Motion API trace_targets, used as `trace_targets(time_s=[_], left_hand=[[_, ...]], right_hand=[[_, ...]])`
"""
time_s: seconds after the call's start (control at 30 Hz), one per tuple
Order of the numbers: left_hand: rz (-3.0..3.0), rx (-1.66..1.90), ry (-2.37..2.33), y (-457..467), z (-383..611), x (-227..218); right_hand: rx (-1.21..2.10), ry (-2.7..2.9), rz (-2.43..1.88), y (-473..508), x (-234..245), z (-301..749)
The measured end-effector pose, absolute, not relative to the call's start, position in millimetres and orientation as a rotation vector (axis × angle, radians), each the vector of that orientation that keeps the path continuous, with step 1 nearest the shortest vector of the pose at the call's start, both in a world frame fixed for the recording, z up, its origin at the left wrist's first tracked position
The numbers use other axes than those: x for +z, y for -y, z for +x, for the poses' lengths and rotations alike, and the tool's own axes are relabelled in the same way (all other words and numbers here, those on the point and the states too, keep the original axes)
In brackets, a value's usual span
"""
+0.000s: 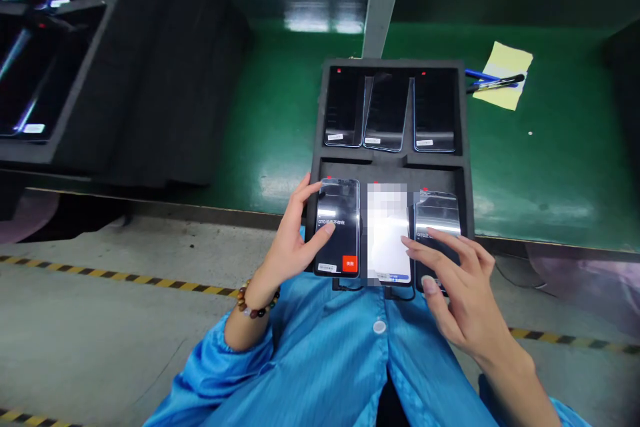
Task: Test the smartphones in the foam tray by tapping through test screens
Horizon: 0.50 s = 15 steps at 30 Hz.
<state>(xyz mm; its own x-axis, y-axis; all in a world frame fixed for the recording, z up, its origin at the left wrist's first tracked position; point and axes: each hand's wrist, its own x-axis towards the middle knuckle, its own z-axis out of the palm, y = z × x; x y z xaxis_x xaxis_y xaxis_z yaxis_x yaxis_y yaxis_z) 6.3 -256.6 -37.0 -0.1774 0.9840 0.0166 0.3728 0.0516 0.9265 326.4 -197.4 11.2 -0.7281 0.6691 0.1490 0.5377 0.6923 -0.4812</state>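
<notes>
A black foam tray point(465, 147) rests on my lap against the green bench, holding two rows of three phones. My left hand point(290, 240) clasps the left edge of the near-left phone point(339, 227), thumb on its lit screen, which shows a red button. My right hand point(457, 287) lies with fingers spread over the near-right phone point(436, 217), fingertips touching its screen. The near-middle phone point(389, 233) glows white between them. The three far phones point(387, 110) are dark. Black cables hang from the near phones at the tray's front edge.
A yellow note pad point(505, 63) with pens point(493, 82) lies on the green bench point(550, 160) at the back right. A grey post point(383, 0) rises behind the tray. Dark trays point(45, 80) sit at the left. The floor has yellow-black hazard tape point(125, 277).
</notes>
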Motion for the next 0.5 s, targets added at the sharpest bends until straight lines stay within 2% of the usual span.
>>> trace_targets(time_s=[0.2,0.5], left_hand=[[1.408,1.112,-1.631,258.7,6.4,-38.8],[1.422,1.091,-1.644,261.3,6.8,-38.0]], right_hand=[[0.611,2.586,-0.925,199.0,12.0,321.6],[0.801,2.625,-0.545,211.1,17.5,279.6]])
